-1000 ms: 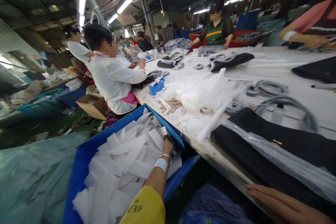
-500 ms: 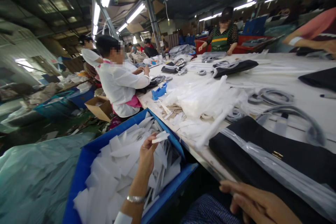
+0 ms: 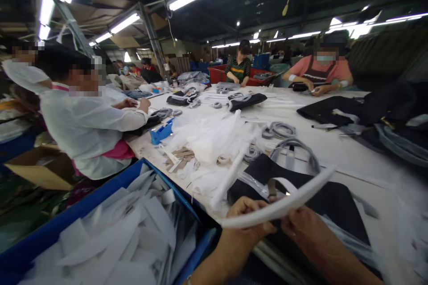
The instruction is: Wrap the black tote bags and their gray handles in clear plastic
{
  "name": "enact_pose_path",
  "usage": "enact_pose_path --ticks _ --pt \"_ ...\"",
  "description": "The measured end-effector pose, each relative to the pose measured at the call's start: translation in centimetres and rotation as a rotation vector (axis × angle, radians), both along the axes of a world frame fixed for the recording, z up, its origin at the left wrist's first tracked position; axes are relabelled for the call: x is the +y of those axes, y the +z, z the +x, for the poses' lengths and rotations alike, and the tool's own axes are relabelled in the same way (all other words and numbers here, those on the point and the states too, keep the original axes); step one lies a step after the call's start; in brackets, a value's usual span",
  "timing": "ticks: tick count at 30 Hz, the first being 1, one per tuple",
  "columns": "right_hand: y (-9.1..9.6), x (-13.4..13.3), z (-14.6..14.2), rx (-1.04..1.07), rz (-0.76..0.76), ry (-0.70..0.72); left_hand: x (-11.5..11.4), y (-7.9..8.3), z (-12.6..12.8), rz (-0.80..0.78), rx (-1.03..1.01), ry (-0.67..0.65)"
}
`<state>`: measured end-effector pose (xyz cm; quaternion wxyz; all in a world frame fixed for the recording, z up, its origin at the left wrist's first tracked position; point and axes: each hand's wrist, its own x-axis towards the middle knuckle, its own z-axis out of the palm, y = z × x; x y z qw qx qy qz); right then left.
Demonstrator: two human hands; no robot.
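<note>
My left hand (image 3: 242,231) is closed on a long, slightly curved white strip (image 3: 309,191), thin like foam or padding. Close beside it, my right hand (image 3: 312,234) has its fingers curled at the strip's lower edge, partly hidden behind it. Beneath both hands lies a black bag (image 3: 337,200) at the table edge, with clear plastic wrap (image 3: 347,236) along its side. A small strap loop (image 3: 284,182), pale with a brown inner face, rises from the bag just behind the strip.
A blue bin (image 3: 140,164) full of white sheet pieces stands at left. On the white table (image 3: 361,160) lie crumpled white wrapping (image 3: 210,136), coiled grey cords (image 3: 282,130), a blue tape dispenser (image 3: 161,132) and more black bags (image 3: 334,110). Several co-workers are around the table.
My left hand has moved right from above the blue bin to the black bag, bringing the white strip. My right hand has come up beside it. The view has turned right.
</note>
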<state>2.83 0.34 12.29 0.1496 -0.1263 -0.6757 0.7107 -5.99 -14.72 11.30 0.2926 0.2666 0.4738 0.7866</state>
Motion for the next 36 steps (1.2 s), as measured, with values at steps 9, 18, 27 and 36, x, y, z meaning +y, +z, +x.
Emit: enact_pose_path --ticks 9,18,27,36 --pt "4.4 12.8 -3.5 0.007 0.048 -0.420 6.4 -2.5 -12.0 -0.706 0.800 0.222" --pt "3.6 18.9 -10.0 -0.056 0.069 -0.388 8.5 -3.1 -13.5 -0.786 0.745 0.119" --pt "3.9 22.7 -16.0 -0.248 -0.035 -0.100 7.6 -2.1 -10.7 -0.524 0.630 0.143" --pt "3.4 22.9 -16.9 -0.588 0.059 0.373 7.5 -2.3 -9.4 -0.364 0.850 0.134"
